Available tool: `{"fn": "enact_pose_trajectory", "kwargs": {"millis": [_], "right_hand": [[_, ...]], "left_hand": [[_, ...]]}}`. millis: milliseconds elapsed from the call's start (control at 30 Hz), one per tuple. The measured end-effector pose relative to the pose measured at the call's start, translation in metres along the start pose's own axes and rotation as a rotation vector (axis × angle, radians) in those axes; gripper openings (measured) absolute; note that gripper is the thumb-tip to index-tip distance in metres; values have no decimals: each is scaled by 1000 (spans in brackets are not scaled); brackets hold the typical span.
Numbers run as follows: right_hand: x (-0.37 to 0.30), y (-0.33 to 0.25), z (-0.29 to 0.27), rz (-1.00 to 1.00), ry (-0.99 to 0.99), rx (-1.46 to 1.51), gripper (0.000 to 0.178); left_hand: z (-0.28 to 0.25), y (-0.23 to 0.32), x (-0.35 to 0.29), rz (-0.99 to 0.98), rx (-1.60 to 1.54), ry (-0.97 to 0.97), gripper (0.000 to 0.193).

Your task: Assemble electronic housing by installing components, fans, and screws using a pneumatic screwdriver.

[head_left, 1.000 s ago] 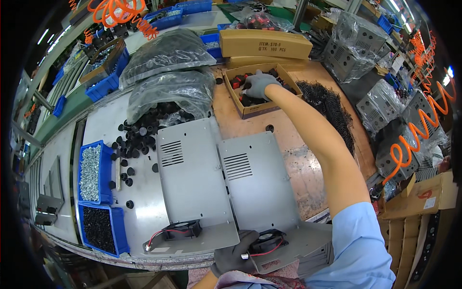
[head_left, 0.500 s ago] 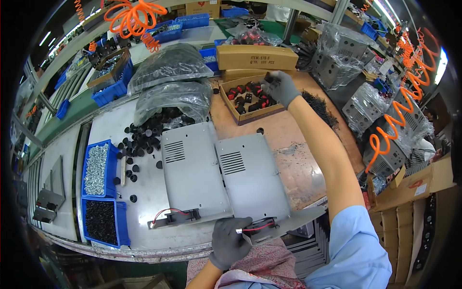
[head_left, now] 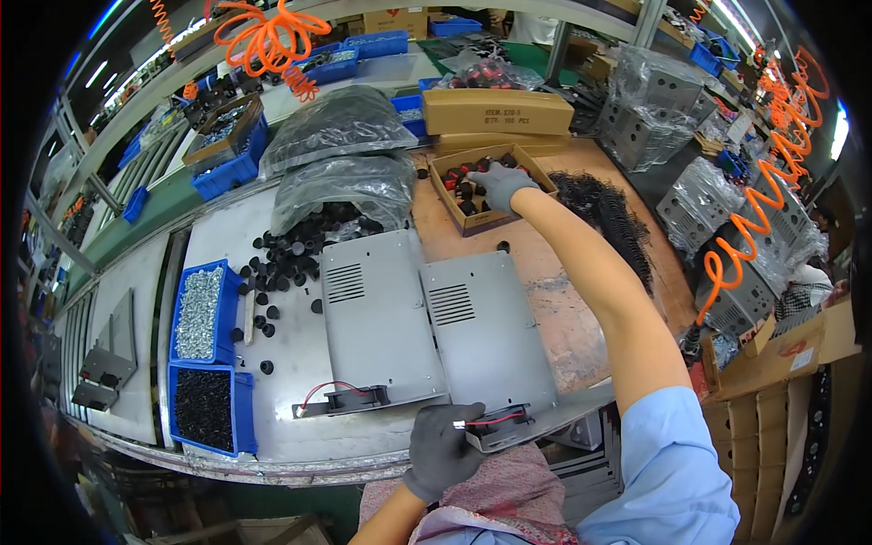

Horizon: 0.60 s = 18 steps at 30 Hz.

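Note:
My left hand (head_left: pixel 443 451), in a grey glove, is closed on the near corner of a bent grey metal panel (head_left: pixel 490 327) with slotted vents. Beside its fingertips a small white connector and a red wire (head_left: pixel 498 420) run to a black fan, seen edge-on, at the panel's near end. My right hand (head_left: pixel 505 187), also gloved, reaches into a shallow cardboard box (head_left: pixel 481 222) of red and black rocker switches (head_left: pixel 466 192). Its fingers are spread over the switches, their tips partly hidden. A second, similar vented panel (head_left: pixel 377 313) with a fan and red wire lies to the left.
Blue bins of silver screws (head_left: pixel 198 313) and black screws (head_left: pixel 203 409) stand at left. Black round caps (head_left: pixel 292 259) spill from a plastic bag (head_left: pixel 350 186). Black wire parts (head_left: pixel 604 218) lie right of the switch box. An orange coiled hose (head_left: pixel 758 213) hangs at right.
My right hand has moved from the box's right edge down and left onto the switches. My left hand keeps its hold on the panel. The whole view has shifted slightly.

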State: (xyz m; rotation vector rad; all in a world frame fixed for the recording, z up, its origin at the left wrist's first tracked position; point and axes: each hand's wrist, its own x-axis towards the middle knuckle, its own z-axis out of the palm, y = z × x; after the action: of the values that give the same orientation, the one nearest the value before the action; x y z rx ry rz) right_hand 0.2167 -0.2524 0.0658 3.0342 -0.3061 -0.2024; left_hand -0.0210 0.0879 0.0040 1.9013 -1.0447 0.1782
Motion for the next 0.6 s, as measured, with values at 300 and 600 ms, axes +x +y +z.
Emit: {"fn": "enact_pose_trajectory", "kwargs": {"millis": [300,600], "right_hand": [[-14,13,-17,69,221,846,32],[-255,-38,-102,-205,155,1663,18]], "left_hand": [[-2,2,-2,-23,4,-57,52],[3,3,-2,-98,17,-27,46]]}}
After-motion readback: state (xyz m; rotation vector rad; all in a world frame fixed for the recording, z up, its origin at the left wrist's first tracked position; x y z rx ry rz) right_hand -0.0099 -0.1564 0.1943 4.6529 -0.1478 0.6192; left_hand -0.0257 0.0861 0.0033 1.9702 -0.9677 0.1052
